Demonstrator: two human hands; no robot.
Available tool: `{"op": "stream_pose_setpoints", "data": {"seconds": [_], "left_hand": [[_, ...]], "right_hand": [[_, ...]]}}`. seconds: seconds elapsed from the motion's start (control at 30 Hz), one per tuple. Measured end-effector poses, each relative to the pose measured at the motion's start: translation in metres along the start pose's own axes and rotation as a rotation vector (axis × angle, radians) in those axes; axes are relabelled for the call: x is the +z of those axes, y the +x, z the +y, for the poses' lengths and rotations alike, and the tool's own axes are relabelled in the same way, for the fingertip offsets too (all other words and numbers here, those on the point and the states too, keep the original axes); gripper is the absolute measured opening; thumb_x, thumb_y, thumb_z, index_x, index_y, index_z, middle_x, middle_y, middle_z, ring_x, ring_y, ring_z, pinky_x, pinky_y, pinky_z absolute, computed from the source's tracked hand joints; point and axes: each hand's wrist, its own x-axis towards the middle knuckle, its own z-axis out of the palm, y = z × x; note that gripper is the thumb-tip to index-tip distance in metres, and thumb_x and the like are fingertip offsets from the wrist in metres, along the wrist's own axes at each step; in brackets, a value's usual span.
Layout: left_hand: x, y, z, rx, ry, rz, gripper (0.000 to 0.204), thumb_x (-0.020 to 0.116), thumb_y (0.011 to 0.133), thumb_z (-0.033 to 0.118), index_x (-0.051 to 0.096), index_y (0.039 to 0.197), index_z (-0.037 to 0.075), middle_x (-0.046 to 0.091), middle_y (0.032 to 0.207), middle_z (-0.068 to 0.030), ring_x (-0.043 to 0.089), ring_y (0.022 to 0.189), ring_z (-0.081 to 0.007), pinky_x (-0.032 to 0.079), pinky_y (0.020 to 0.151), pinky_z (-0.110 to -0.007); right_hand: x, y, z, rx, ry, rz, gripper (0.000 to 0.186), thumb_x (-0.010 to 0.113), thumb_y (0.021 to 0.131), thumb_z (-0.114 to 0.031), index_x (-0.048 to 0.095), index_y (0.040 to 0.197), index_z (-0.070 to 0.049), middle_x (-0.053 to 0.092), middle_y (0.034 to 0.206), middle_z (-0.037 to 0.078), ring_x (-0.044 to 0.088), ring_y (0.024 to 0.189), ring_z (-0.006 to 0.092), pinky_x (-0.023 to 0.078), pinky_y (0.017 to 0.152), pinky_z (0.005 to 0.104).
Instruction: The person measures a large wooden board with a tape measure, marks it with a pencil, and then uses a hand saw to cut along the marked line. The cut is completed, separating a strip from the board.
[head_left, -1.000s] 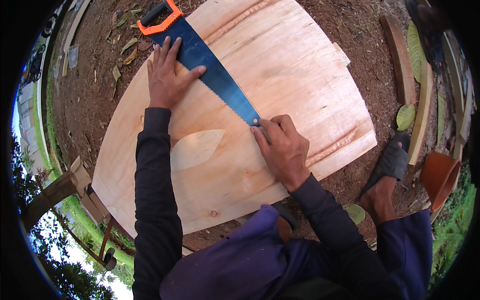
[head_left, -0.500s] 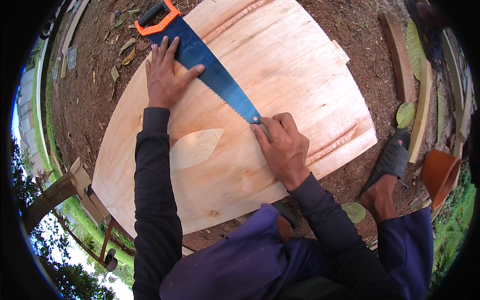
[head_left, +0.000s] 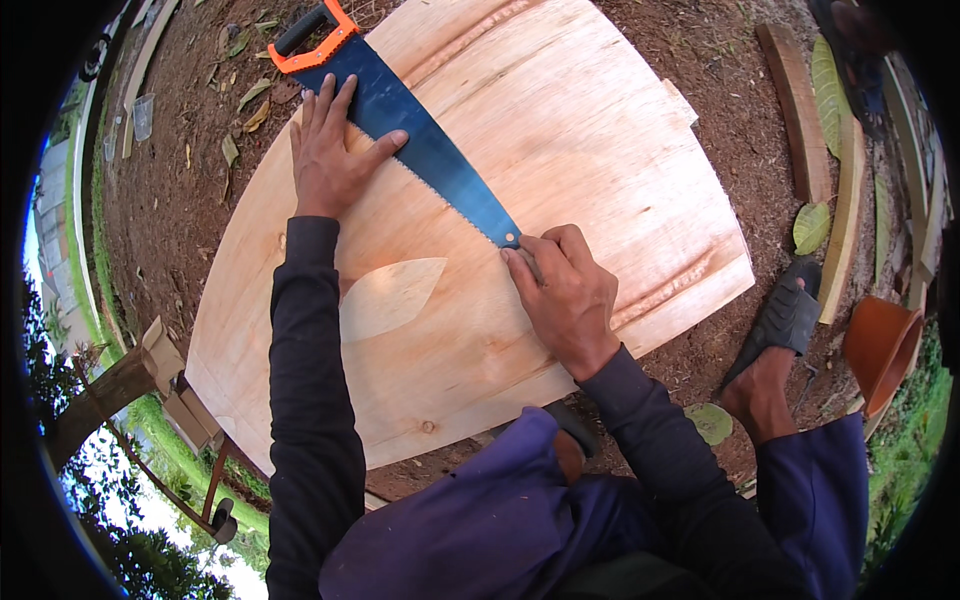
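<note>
Handsaw [head_left: 425,145] lies across plywood sheet [head_left: 620,150], handle [head_left: 303,30] beyond far-left edge. Left hand [head_left: 333,160] splayed wide over blade [head_left: 440,165]; right hand [head_left: 570,300] pinched narrow at tip [head_left: 510,238], anything held apparently hidden. Press blade flat, unmoving.

long dark sleeves [head_left: 315,380] with snug cuffs [head_left: 314,235], loose purple-blue trousers [head_left: 450,520], and a dark grey open-toed sandal [head_left: 784,318]; the other shoe [head_left: 580,432], mostly hidden, looks dark too.
</note>
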Motion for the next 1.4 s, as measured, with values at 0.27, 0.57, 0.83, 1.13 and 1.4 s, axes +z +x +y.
{"op": "stream_pose_setpoints", "data": {"seconds": [0.27, 0.57, 0.83, 1.13, 1.4], "left_hand": [[-0.001, 0.0, 0.002, -0.002, 0.008, 0.002, 0.102, 0.077, 0.079, 0.074, 0.047, 0.161, 0.02, 0.036, 0.171, -0.0126, 0.023, 0.162, -0.0354, 0.014, 0.13, -0.059], [-0.002, -0.001, 0.005, 0.011, -0.023, 0.009, 0.094, 0.079, 0.084, 0.061, 0.046, 0.161, 0.02, 0.034, 0.172, -0.0128, 0.024, 0.161, -0.0373, 0.015, 0.127, -0.064], [-0.001, 0.0, 0.002, 0.009, 0.003, 0.009, 0.099, 0.077, 0.081, 0.07, 0.047, 0.161, 0.02, 0.035, 0.172, -0.0129, 0.023, 0.162, -0.0359, 0.014, 0.129, -0.061], [0.001, -0.001, 0.001, 0.005, -0.012, 0.014, 0.102, 0.077, 0.079, 0.075, 0.048, 0.16, 0.021, 0.036, 0.171, -0.0123, 0.023, 0.162, -0.0351, 0.013, 0.13, -0.061], [0.0, 0.001, 0.003, 0.006, -0.033, 0.008, 0.103, 0.078, 0.078, 0.074, 0.048, 0.16, 0.02, 0.035, 0.172, -0.0117, 0.023, 0.162, -0.0351, 0.013, 0.129, -0.061]], "right_hand": [[0.001, -0.001, 0.0, 0.008, 0.006, 0.008, 0.013, 0.082, 0.089, -0.017, 0.074, 0.097, -0.01, 0.061, 0.09, 0.003, 0.066, 0.067, 0.022, 0.051, 0.054, 0.0357], [0.0, 0.0, 0.0, 0.006, 0.006, 0.007, 0.013, 0.082, 0.089, -0.017, 0.074, 0.097, -0.01, 0.061, 0.09, 0.003, 0.067, 0.068, 0.0224, 0.051, 0.054, 0.036], [0.0, -0.001, 0.0, 0.012, 0.016, 0.005, 0.013, 0.082, 0.089, -0.016, 0.075, 0.098, -0.01, 0.062, 0.091, 0.003, 0.067, 0.068, 0.0226, 0.052, 0.054, 0.0361], [0.0, 0.0, 0.0, 0.003, 0.002, 0.003, 0.012, 0.082, 0.09, -0.017, 0.075, 0.098, -0.01, 0.061, 0.09, 0.003, 0.067, 0.068, 0.0225, 0.052, 0.054, 0.036], [-0.015, 0.008, -0.003, 0.122, 0.149, -0.044, 0.022, 0.078, 0.09, -0.014, 0.069, 0.107, -0.004, 0.063, 0.089, 0.007, 0.063, 0.065, 0.0243, 0.051, 0.056, 0.0381]]}}
